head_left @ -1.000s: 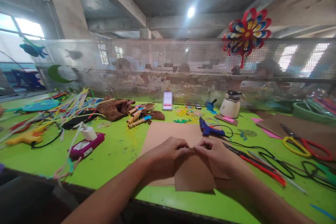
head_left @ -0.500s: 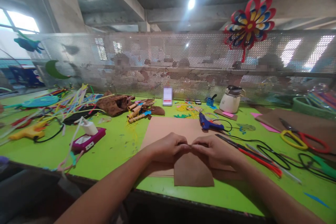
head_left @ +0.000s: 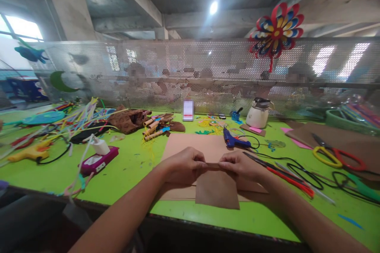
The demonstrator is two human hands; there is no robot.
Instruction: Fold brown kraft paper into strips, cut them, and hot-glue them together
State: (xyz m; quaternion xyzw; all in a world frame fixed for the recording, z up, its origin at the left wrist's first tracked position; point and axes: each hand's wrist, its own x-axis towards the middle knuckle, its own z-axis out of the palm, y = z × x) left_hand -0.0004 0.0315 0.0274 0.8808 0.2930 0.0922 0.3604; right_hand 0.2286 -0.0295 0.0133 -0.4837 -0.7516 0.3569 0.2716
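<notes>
A piece of brown paper (head_left: 217, 191) hangs over the near side of larger tan sheets (head_left: 190, 142) on the green table. Its far edge is rolled into a narrow strip. My left hand (head_left: 187, 164) pinches the left end of that rolled edge between thumb and fingers. At the right end, my right hand (head_left: 239, 165) pinches it the same way. A short stretch of the roll shows between the two hands. Just beyond my right hand lies a blue glue gun (head_left: 233, 140).
Scissors (head_left: 335, 158), black-and-red tweezers-like tools (head_left: 285, 178) and cables lie at right. A purple power strip (head_left: 99, 160), a yellow glue gun (head_left: 29, 152) and rolled paper tubes (head_left: 156, 128) are at left. A phone (head_left: 188, 110) and a white jug (head_left: 257, 114) stand behind, before a perforated screen (head_left: 166, 59).
My hands have moved apart along the paper's far edge, from nearly touching to a small gap. The rolled strip now shows between them. The view has shifted slightly.
</notes>
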